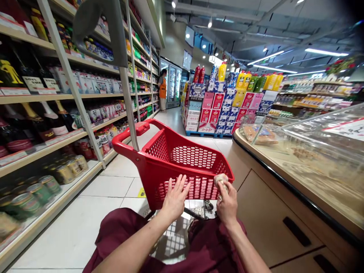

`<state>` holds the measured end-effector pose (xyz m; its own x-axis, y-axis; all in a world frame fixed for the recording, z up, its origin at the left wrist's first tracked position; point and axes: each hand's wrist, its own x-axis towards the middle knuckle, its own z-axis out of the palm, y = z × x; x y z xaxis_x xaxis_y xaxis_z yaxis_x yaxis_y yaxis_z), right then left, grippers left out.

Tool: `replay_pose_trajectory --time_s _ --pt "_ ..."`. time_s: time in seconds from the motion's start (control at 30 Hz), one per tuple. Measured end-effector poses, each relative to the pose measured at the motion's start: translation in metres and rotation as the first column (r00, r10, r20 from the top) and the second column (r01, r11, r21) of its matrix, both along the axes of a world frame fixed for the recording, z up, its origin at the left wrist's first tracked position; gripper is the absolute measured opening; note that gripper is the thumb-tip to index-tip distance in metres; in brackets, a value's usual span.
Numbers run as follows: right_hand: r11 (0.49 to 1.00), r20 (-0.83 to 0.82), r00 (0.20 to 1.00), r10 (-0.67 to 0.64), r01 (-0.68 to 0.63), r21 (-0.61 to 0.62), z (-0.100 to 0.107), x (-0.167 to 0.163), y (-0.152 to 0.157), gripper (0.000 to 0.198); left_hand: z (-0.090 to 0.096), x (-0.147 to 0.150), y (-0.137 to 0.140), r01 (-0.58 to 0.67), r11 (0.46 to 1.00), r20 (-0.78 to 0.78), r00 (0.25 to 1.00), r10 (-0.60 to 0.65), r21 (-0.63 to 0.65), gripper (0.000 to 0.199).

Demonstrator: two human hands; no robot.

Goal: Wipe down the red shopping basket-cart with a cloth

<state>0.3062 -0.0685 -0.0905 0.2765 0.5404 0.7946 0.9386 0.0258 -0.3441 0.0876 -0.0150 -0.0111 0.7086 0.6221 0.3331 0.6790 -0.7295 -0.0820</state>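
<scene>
In front of my knees stands a red plastic shopping cart [193, 170] with a honeycomb of holes in its sides. My left hand [175, 199] is open, fingers spread, at the near side wall; whether it touches the plastic I cannot tell. A crumpled pale cloth [221, 179] is pinched in my right hand [227, 201], against the cart's rim near its right corner. The red push handle [133, 132] is at the cart's left end, with a grey metal pole [129, 110] rising beside it.
Shelves of bottles and cans [79, 94] line the left. A wooden counter [273, 212] with clear display covers [321, 129] stands close on my right. Stacked drink boxes [210, 110] are ahead. A person in an orange vest [162, 91] stands by the far fridges. White tiles [108, 189] cover the floor.
</scene>
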Motion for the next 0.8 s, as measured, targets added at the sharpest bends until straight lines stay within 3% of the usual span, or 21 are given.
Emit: replay_pose_trajectory --time_s 0.2,0.33,0.5,0.7,0.8 --pt "0.988 0.052 0.996 0.069 -0.061 -0.145 -0.003 -0.015 0.003 0.054 0.0 -0.002 -0.003 0.041 0.999 -0.031 0.999 -0.041 0.025 0.061" --pt "0.998 0.032 0.997 0.064 -0.063 -0.03 0.01 -0.023 0.009 0.049 0.001 -0.002 -0.003 0.03 0.999 -0.015 0.999 -0.029 0.038 0.061" --pt "0.986 0.05 0.992 0.114 -0.107 -0.124 0.005 -0.037 0.012 0.052 -0.001 -0.006 -0.003 0.047 0.999 -0.035 0.998 -0.047 0.027 0.061" --pt "0.993 0.043 0.993 0.112 -0.113 0.026 0.018 -0.049 0.021 0.044 -0.002 -0.008 -0.001 0.03 0.999 -0.011 0.999 -0.03 0.024 0.058" --pt "0.989 0.084 0.986 0.144 -0.14 -0.043 0.015 -0.057 0.022 0.046 -0.005 -0.012 0.0 0.038 0.999 -0.023 0.999 -0.037 0.026 0.057"
